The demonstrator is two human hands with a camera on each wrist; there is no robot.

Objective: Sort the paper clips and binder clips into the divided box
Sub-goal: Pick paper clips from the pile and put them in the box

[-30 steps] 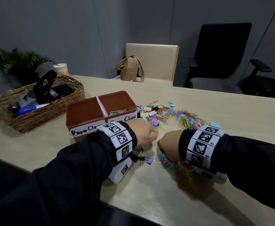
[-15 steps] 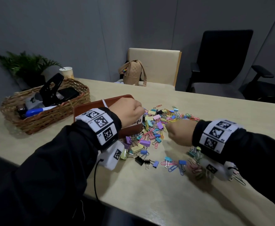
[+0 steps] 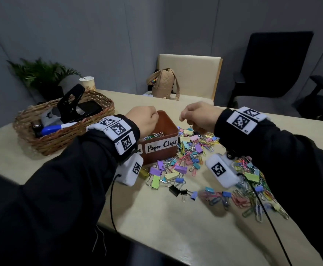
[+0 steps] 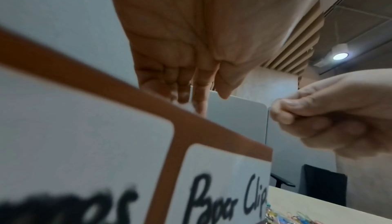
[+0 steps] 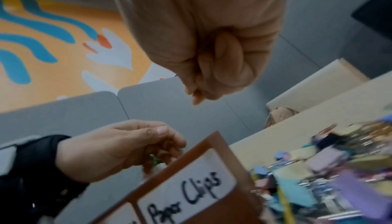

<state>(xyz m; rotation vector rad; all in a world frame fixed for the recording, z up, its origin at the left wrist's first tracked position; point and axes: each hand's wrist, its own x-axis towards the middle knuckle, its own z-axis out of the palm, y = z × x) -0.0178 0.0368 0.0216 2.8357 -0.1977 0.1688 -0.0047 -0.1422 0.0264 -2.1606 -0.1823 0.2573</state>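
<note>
Left hand (image 3: 144,121) is held over the "Paper Clips" compartment of the divided box (image 3: 168,127), fingers bunched and pointing down; in the right wrist view something small and greenish is seen at the fingertips (image 5: 167,145), probably clips mid-release, though a firm grip cannot be confirmed. Right hand (image 3: 197,117) is held just right of the box's far corner, above the pile, fingers curled tight with thumb pressed to forefinger; whatever is pinched is hidden, so contents can't be told.

Some paper clips (image 3: 153,135) are already seen in the labelled compartment. The other compartment is covered by the left wrist. The bulk of the mixed pile (image 3: 187,160) of binder clips and paper clips is still spread on the worktop (image 3: 156,217), right of and in front of the box.

Risks, as judged:
- Clips dropped from height could bounce off the rim and land back in the pile.
- Paper clips tend to chain; a binder clip could be dragged into the wrong compartment unnoticed.
- Both hands are crowded at one corner, so a knock between them is likely.
- The wrist-camera cable (image 3: 111,198) hangs near the loose clips and could snag and scatter them.
- The light box could be shunted by a wrist.
</note>
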